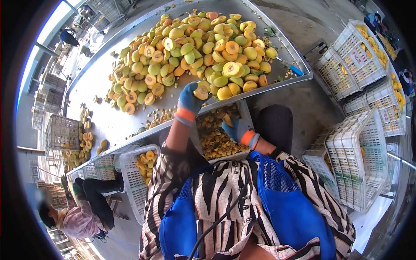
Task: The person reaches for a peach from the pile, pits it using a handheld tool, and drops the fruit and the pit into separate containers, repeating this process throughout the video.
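Note:
In a blue and orange glove, my left hand (pixel 192 102) holds a cut yellow fruit half (pixel 202 90), its cut face showing, over the near edge of the metal table (pixel 277 85). My right hand (pixel 237 130), gloved alike, is lower, above a crate of fruit pieces (pixel 223 143). Its fingers are closed on a small orange fruit piece (pixel 228 120). A large heap of halved yellow-green fruit (pixel 173 56) covers much of the table beyond my hands. Small pits (pixel 161 117) lie along the table's near edge, left of my left hand.
A white crate with fruit (pixel 132 173) stands at my left, near a seated co-worker (pixel 82 221). Stacked white crates (pixel 357 151) rise on the right. A blue-handled tool (pixel 296 70) lies at the table's right corner.

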A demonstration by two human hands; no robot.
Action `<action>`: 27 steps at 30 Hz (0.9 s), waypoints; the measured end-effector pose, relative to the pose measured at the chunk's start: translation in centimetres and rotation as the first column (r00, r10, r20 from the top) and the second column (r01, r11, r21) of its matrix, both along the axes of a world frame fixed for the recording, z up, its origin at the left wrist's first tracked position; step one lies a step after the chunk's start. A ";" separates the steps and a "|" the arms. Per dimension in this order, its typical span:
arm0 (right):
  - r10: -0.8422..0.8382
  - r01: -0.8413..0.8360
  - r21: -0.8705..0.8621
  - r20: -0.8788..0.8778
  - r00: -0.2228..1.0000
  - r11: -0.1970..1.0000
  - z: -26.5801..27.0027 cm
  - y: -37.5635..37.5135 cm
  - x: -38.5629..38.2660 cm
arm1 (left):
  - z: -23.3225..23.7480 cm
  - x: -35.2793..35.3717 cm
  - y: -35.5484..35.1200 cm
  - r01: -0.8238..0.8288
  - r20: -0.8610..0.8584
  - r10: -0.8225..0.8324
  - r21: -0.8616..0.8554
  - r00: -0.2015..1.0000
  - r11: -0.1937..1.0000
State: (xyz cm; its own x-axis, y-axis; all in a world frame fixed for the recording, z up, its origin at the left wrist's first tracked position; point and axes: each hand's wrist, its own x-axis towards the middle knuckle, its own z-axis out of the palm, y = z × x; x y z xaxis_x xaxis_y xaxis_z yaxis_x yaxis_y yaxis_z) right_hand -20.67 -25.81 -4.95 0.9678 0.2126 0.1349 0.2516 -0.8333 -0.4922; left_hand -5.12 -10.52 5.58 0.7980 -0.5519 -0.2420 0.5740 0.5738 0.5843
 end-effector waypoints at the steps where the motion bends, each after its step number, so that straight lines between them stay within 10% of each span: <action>1: -0.172 0.174 0.278 -0.032 0.985 0.945 2.4 0.2 -0.3 | 0.1 -1.3 1.3 -0.016 -0.006 0.016 0.002 1.000 1.000; 4: -0.291 0.329 0.497 -0.154 0.944 0.803 8.3 1.5 -1.1 | 1.5 -6.0 3.8 0.012 -0.101 -0.034 -0.208 0.994 0.978; 5: -0.258 0.266 0.465 -0.084 0.963 0.844 9.0 2.1 -1.1 | 1.7 -7.7 3.8 -0.241 0.563 0.004 0.348 0.827 0.906; 11: -0.137 0.143 0.358 -0.040 0.990 0.923 11.1 4.0 -2.1 | -1.0 -8.8 4.0 -0.039 -0.123 0.026 -0.104 0.992 0.994; 18: -0.126 0.132 0.302 -0.040 0.991 0.944 12.2 4.7 -3.2 | -0.6 -10.1 4.1 -0.134 -0.085 0.128 -0.068 0.988 0.989; 21: -0.087 0.099 0.216 -0.062 0.994 0.971 12.8 4.6 -3.4 | -1.1 -10.3 4.5 -0.165 0.357 0.083 0.206 0.930 0.965; 23: -0.068 0.077 0.180 -0.053 0.996 0.981 13.0 4.6 -3.4 | 0.5 -10.6 4.9 0.050 0.029 -0.049 -0.023 0.998 0.998; 27: -0.069 0.085 0.151 -0.104 0.992 0.985 13.2 4.5 -3.5 | 0.1 -10.9 5.0 0.009 0.310 -0.063 0.172 0.949 0.985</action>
